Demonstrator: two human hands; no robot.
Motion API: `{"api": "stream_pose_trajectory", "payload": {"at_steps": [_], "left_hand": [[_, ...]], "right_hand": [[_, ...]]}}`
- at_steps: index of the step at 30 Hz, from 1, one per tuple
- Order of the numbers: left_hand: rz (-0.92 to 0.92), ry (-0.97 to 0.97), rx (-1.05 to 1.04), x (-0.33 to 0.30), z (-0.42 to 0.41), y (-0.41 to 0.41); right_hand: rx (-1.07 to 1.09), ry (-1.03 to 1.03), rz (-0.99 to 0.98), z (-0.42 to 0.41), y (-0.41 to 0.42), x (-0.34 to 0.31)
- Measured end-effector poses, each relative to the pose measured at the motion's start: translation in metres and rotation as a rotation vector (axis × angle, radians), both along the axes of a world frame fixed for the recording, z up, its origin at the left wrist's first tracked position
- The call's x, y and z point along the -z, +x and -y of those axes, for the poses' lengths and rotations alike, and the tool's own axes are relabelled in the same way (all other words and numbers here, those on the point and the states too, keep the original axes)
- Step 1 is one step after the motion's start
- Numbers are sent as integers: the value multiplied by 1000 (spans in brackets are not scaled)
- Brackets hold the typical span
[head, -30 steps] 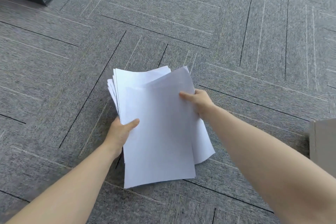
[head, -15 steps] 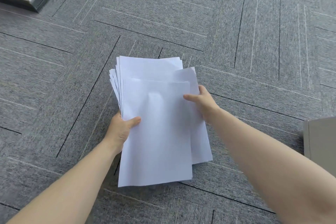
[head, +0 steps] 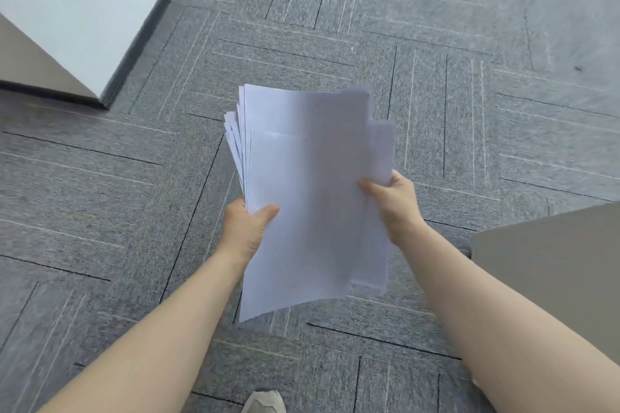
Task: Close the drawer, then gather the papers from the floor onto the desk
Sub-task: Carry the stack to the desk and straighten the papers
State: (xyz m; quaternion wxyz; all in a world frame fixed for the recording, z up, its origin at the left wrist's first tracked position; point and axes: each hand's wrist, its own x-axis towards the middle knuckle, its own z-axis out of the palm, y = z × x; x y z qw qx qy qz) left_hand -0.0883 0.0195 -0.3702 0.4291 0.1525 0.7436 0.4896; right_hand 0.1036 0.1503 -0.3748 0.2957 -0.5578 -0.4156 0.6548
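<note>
A loose stack of white papers (head: pixel 312 184) is held up above the grey carpet, its sheets fanned unevenly at the left and top edges. My left hand (head: pixel 246 228) grips the stack's left edge, thumb on top. On the right edge my right hand (head: pixel 394 203) holds it the same way, thumb across the top sheet. The image is slightly blurred by motion. No drawer is in view, and no other sheets lie on the visible carpet.
A white wall corner with a dark baseboard (head: pixel 110 90) stands at the upper left. A grey-brown flat surface (head: pixel 550 261), perhaps furniture, juts in at the right edge. The toe of a shoe (head: pixel 265 402) shows at the bottom. Grey patterned carpet (head: pixel 436 43) fills the remaining view.
The stack has come up off the carpet in both hands, and the view has risen and tilted so more wall and the shoe appear.
</note>
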Motion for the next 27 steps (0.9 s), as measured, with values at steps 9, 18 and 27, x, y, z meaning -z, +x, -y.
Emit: {"api": "stream_pose_trajectory", "payload": {"at_steps": [9,18,27], "left_hand": [[-76,5,99,-203,-55,39],[-30,143,195,-405,-105,92],[150,408,342,-564,-141,187]], "right_hand": [[254,218,66,13,30,-212],[451,421,107,12,79,-421],[766,642,170,36,168,-596]]}}
